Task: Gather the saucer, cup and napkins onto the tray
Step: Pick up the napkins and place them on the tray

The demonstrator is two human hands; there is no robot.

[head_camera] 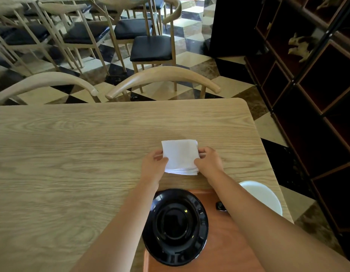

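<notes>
A stack of white napkins (180, 157) is held just above the wooden table (72, 154), beyond the tray. My left hand (153, 163) grips its left edge and my right hand (208, 161) grips its right edge. A glossy black saucer (175, 226) lies on the left part of the orange-brown tray (225, 242) near the table's front edge. A small black piece (221, 206), perhaps a cup's handle, peeks out from under my right forearm; the rest is hidden.
A white round object (264, 195) sits at the table's right edge beside the tray. Two wooden chair backs (162, 75) stand behind the table's far edge. A dark shelf unit (317, 95) runs along the right.
</notes>
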